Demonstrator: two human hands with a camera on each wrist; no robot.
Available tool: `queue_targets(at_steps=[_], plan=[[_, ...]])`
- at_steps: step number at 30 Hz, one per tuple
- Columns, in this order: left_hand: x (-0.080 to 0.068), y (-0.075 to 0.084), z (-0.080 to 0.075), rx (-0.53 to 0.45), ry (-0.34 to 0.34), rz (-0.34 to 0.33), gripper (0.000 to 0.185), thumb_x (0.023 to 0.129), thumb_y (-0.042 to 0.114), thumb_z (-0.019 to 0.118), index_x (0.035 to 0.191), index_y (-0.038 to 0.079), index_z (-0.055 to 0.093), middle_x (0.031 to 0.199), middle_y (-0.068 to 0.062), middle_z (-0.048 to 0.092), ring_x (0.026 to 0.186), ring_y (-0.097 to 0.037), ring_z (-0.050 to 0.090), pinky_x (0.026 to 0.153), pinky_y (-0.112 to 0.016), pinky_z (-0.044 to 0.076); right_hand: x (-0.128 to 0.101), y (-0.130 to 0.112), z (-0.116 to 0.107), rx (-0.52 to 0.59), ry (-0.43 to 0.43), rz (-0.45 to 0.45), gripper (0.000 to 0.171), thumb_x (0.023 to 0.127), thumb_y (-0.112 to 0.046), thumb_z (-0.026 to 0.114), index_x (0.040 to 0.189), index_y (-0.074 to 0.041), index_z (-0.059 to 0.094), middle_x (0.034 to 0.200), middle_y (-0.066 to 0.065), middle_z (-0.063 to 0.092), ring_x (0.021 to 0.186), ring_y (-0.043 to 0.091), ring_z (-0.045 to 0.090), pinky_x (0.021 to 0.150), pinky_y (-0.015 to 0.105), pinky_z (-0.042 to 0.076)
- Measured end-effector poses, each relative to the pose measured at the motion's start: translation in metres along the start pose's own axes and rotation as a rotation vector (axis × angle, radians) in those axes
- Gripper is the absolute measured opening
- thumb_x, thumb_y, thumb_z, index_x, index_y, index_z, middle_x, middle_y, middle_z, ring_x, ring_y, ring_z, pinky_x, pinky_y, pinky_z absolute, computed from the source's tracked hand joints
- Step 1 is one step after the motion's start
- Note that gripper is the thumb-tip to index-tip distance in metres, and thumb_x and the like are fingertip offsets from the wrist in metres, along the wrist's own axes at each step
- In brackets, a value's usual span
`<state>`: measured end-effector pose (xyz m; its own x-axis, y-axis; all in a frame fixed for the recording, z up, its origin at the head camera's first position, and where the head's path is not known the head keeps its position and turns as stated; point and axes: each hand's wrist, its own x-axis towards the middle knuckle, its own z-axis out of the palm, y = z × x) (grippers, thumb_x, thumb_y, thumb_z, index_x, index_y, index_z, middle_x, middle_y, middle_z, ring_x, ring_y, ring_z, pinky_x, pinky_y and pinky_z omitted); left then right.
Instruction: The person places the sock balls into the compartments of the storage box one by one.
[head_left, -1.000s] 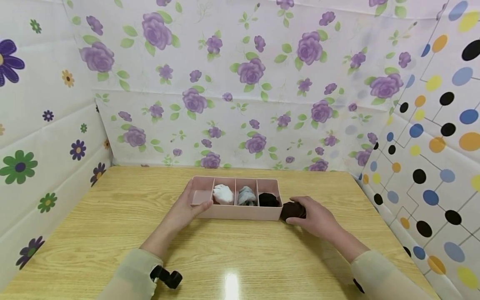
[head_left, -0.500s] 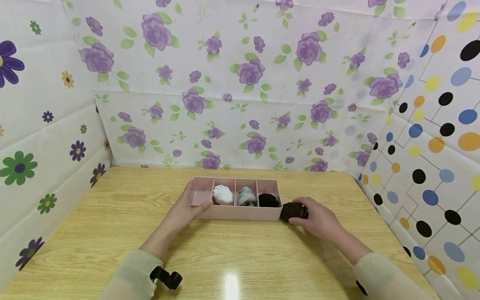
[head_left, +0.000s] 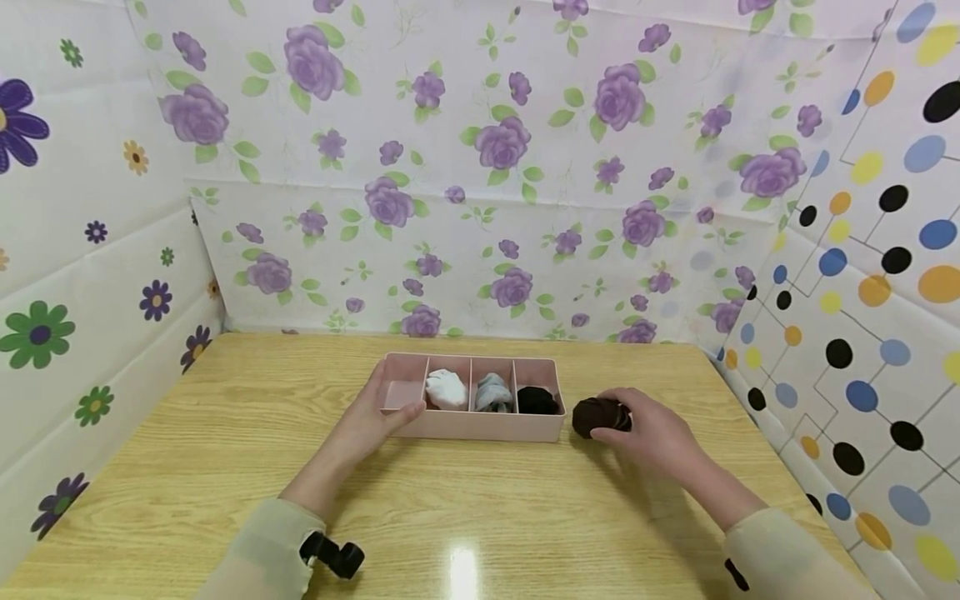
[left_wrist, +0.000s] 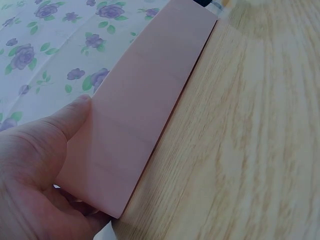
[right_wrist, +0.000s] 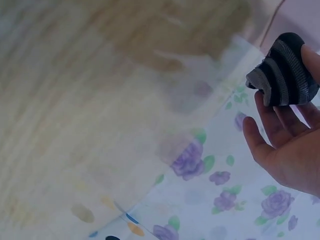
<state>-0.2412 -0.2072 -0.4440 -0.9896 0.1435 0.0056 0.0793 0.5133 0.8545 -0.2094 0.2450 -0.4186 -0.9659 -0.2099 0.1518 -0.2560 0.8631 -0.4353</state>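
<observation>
A pink box (head_left: 480,427) with a row of compartments sits on the table. Its leftmost compartment is bare, and the others hold a white cloth bundle (head_left: 446,389), a grey one (head_left: 494,392) and a black one (head_left: 537,400). My left hand (head_left: 366,427) grips the box's left end, thumb over the front rim and fingers around the end wall, as the left wrist view confirms. Just right of the box, my right hand (head_left: 654,435) holds a dark rolled-up sock (head_left: 597,417) between thumb and fingers. The right wrist view shows grey stripes on this sock (right_wrist: 287,70).
The wooden table (head_left: 480,500) ends at a back wall covered in purple-rose cloth (head_left: 510,208). A flowered sheet (head_left: 97,250) stands at the left and a dotted sheet (head_left: 862,292) at the right. A black device (head_left: 333,554) is strapped to the left wrist.
My right hand has drawn the dark sock a little to the right, opening a small gap between it and the box. The left hand and the box have stayed in place.
</observation>
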Motion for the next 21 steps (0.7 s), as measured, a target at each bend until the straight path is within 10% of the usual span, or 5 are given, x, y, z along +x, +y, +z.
queue_targets(at_steps=[21], plan=[[0.001,-0.001,0.000,0.020,-0.001,0.034,0.119,0.104,0.052,0.076,0.177,0.008,-0.006,0.180,-0.030,0.011,0.164,-0.051,0.017,0.132,-0.066,0.015,0.030,-0.035,-0.032,0.011,0.066,-0.090,0.061,0.103,-0.038,0.082,0.153,-0.009,0.064,0.149,0.017,0.066,0.134,0.043,0.063,0.102,0.067,0.055]])
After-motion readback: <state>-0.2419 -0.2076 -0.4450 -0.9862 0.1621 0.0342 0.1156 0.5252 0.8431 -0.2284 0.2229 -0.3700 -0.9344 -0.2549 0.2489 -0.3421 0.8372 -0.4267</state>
